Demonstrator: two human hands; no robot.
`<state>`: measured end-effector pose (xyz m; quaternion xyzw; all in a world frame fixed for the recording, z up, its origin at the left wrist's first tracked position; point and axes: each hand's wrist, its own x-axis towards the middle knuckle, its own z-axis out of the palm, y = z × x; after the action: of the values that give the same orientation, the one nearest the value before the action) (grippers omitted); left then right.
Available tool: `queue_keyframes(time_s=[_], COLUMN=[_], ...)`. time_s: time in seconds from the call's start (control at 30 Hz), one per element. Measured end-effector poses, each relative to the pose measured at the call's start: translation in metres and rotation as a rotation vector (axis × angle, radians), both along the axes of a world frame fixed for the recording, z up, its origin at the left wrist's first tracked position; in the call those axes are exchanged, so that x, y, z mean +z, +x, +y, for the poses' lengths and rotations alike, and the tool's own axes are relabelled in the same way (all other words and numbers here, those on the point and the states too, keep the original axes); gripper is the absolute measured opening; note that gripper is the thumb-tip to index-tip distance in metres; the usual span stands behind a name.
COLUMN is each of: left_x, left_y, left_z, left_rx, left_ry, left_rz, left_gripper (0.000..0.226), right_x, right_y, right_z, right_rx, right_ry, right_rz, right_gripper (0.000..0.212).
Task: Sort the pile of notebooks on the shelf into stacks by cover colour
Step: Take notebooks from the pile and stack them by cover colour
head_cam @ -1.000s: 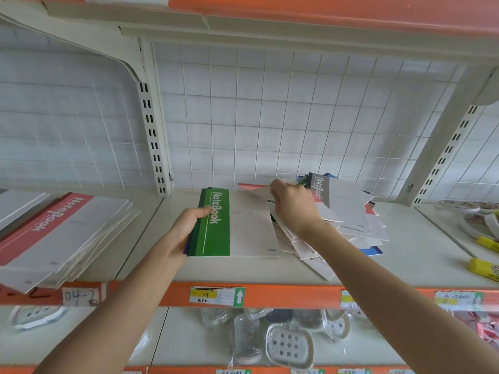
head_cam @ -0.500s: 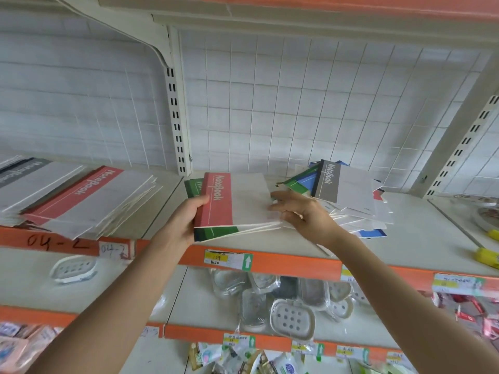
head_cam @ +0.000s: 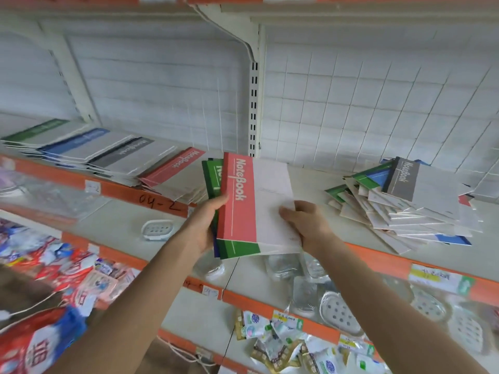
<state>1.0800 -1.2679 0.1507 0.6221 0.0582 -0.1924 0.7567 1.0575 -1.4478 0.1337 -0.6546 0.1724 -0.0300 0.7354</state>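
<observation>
The left hand [head_cam: 205,225] had its grip clenched on the spine side of a thin bundle of paper notebooks [head_cam: 266,211], a red-spined white-covered notebook [head_cam: 237,198] on top and green-spined notebooks [head_cam: 239,249] beneath. The right hand [head_cam: 306,225] pinched the bundle's white edge, and it was held in the air before the cream metal shelf [head_cam: 309,184]. On the shelf to the left lay a green stack [head_cam: 40,130], a blue stack [head_cam: 81,141], a grey stack [head_cam: 127,155] and a red stack [head_cam: 175,168], overlapping, and well apart to the right sat the untidy mixed pile of notebooks [head_cam: 399,214], a grey-spined notebook [head_cam: 402,178] uppermost.
</observation>
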Motion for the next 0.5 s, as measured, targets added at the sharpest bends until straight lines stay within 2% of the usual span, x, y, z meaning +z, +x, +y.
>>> queue_keyframes(time_s=[0.17,0.27,0.5], left_x=[-0.007,-0.014,-0.018], left_y=[0.009,0.017,0.041], left_z=[0.052,0.081,0.175], left_rx=[0.014,0.021,0.073], left_ry=[-0.112,-0.154,-0.144], left_rz=[0.017,0.100,0.137], left_gripper=[0.036,0.033,0.034], right_x=[0.001,-0.002,-0.007], right_y=[0.015,0.025,0.049], right_z=[0.048,0.079,0.166], right_rx=[-0.117,-0.159,-0.159], right_ry=[-0.059,-0.092,-0.146], right_rz=[-0.049,-0.053,0.010], right_gripper=[0.010,0.011,0.011])
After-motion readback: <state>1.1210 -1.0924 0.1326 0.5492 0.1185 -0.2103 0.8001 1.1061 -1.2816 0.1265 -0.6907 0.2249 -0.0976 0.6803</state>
